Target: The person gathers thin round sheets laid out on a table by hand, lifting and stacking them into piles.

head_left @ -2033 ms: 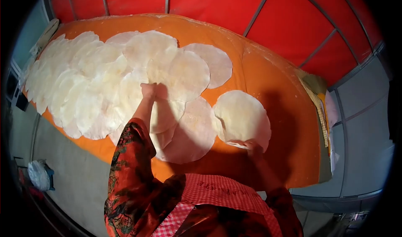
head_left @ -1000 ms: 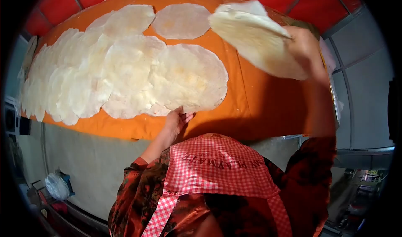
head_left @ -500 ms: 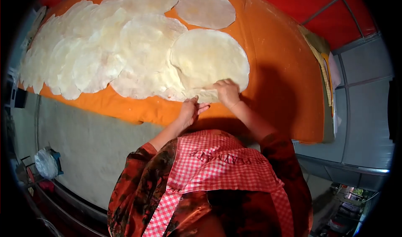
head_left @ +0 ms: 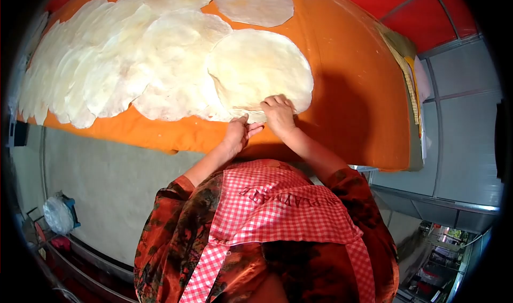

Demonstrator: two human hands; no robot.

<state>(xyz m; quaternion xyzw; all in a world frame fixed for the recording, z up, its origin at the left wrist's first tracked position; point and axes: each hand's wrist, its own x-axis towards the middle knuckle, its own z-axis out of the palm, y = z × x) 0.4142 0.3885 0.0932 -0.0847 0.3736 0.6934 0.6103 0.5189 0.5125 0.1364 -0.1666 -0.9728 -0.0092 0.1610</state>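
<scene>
Thin round pale sheets (head_left: 107,57) overlap across the left and middle of an orange cloth (head_left: 352,51). One thicker round stack of sheets (head_left: 262,62) lies at their right end, its near edge creased. My left hand (head_left: 240,132) pinches the near edge of the sheets, thumb on top. Beside it, my right hand (head_left: 279,114) rests on the stack's near edge with fingers bent over it; whether it grips a layer is hard to make out. A separate round sheet (head_left: 255,3) lies flat behind the stack.
Red panels (head_left: 422,19) stand behind the cloth-covered surface. A woven mat edge and a yellow item (head_left: 410,65) lie at its right end. Grey panels (head_left: 465,126) are on the right. A plastic-wrapped bundle (head_left: 59,216) is on the lower left.
My right hand has swung the lifted stack from the right over to the sheets and lowered it there. My left hand has moved from the middle sheets to the near edge.
</scene>
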